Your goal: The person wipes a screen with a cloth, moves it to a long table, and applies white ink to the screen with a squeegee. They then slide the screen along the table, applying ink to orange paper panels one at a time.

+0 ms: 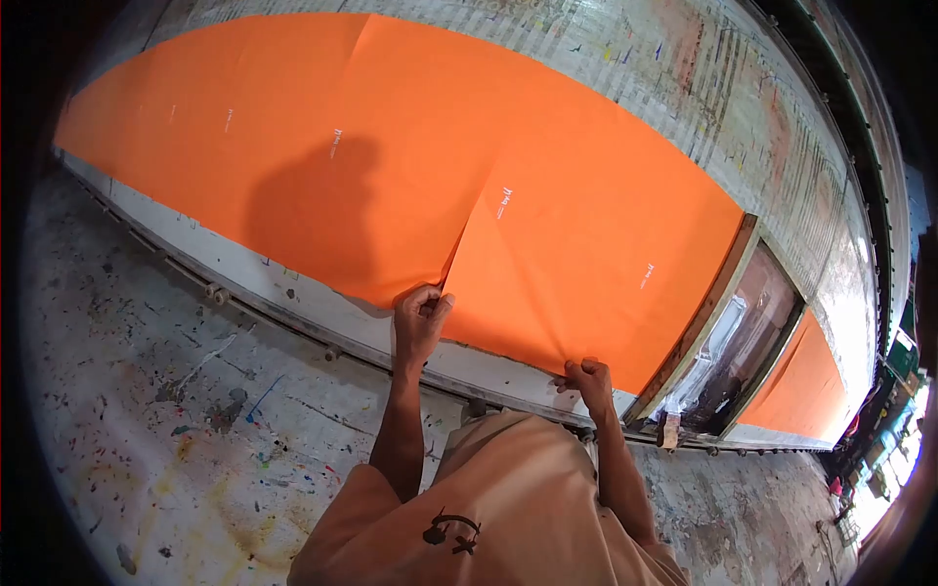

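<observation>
Orange fabric (586, 215) covers much of a long table, with small white printed marks spaced along it. My left hand (420, 320) is closed on its near edge, where one panel overlaps another and a fold runs away from me. Further right, my right hand (589, 384) pinches the same near edge with curled fingers. A slanting crease in the cloth leads to that hand. The fingertips of both hands are partly hidden by the grip.
A wooden-framed printing screen (728, 337) lies across the table at the right, with more orange fabric (796, 381) beyond it. The table's rail (278, 314) runs along the near side. Paint stains mark the floor (195, 430) and the table's far surface (703, 78).
</observation>
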Demonstrator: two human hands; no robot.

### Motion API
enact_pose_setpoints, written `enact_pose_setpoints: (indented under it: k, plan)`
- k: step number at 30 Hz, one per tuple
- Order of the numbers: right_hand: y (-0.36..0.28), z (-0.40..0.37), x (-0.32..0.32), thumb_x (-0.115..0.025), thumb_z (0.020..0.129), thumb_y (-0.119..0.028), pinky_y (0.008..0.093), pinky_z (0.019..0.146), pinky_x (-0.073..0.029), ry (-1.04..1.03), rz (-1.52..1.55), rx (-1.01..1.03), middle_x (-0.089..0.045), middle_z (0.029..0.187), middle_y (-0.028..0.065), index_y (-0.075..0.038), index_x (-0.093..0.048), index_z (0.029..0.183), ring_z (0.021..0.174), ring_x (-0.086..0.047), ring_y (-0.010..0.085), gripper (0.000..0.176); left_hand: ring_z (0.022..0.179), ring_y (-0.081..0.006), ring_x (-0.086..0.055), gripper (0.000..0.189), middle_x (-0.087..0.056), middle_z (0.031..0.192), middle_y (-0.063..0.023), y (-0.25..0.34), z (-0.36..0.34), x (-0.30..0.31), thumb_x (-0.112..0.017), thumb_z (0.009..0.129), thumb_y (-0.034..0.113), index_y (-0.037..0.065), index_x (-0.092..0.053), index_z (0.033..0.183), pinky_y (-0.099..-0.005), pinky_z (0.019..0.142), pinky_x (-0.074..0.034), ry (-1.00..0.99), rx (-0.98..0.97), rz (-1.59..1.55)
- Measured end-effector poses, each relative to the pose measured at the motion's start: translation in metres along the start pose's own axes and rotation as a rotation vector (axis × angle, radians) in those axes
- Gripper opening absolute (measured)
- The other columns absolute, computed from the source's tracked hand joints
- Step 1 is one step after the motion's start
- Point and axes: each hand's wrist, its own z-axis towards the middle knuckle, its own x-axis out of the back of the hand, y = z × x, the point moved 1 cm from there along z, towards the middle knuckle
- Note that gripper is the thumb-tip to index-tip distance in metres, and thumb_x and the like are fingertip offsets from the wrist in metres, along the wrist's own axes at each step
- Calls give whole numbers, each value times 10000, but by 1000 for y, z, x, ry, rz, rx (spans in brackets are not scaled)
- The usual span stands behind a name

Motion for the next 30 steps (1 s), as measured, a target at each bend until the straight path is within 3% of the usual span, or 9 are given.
enact_pose_setpoints:
  k: [10, 16, 19, 21, 23, 26, 28, 29, 30]
  plan:
    - [-2, 1, 1, -694, 993, -198, 345, 567, -605, -1, -83, -30, -681, 684, 130, -38, -594, 686, 665, -747, 226, 360, 624, -20, -405, 306, -477, 688, 61, -9, 2, 6, -744, 937, 132, 45, -558, 710, -239, 566, -325, -54, 114, -112]
    - [-5, 2, 0, -700, 980, -216, 343, 556, -603, 2, -11, -38, -690, 689, 150, -24, -604, 685, 632, -732, 227, 365, 627, -21, -388, 321, -454, 659, 65, -7, 4, 5, -739, 923, 116, 54, -524, 693, -241, 563, -307, -41, 51, -63]
    - [-5, 1, 0, -698, 986, -196, 341, 504, -599, 6, -14, -7, -638, 655, 115, -84, -504, 628, 676, -763, 254, 422, 625, -23, -383, 333, -441, 644, 62, -12, 5, 2, -739, 923, 131, 61, -508, 692, -245, 563, -306, -21, 18, -82]
    - [-3, 2, 2, -706, 976, -220, 340, 540, -600, -19, 22, -20, -689, 683, 159, -16, -612, 696, 613, -719, 222, 359, 628, -21, -379, 353, -430, 642, 62, -12, 4, 0, -741, 923, 140, 64, -494, 683, -246, 565, -304, -3, 10, -52]
    - [-1, 4, 5, -710, 974, -235, 327, 517, -574, -31, -10, -8, -686, 670, 145, -15, -619, 689, 585, -697, 199, 372, 630, -20, -375, 372, -420, 639, 61, -10, 2, -1, -742, 924, 150, 66, -480, 674, -247, 567, -301, 15, 0, -23]
    - [-4, 3, 8, -718, 969, -271, 301, 475, -511, -29, -154, 1, -676, 638, 107, -7, -647, 686, 530, -644, 154, 394, 601, -72, -433, 308, -490, 661, 20, -1, -8, -8, -760, 912, 182, 60, -525, 755, -275, 558, -353, 55, 5, 60]
    - [-11, -1, 8, -721, 966, -292, 288, 455, -473, -13, -263, 7, -668, 620, 84, 0, -668, 689, 504, -612, 133, 406, 649, -181, -558, 233, -606, 786, -60, 31, -21, -21, -767, 903, 203, 53, -589, 913, -320, 580, -436, 398, -244, 542]
    - [-14, -6, 7, -723, 964, -303, 283, 447, -448, 6, -320, 16, -661, 609, 67, 1, -688, 700, 495, -593, 121, 404, 649, -181, -558, 233, -606, 786, -60, 36, -22, -28, -767, 903, 203, 53, -589, 913, -320, 580, -436, 399, -257, 540]
    - [-15, -10, 6, -724, 961, -314, 278, 439, -422, 25, -376, 25, -653, 598, 50, 1, -708, 711, 485, -575, 109, 403, 734, -236, -602, 247, -631, 866, -90, 40, -23, -34, -767, 897, 204, 55, -594, 993, -366, 649, -475, 443, -273, 528]
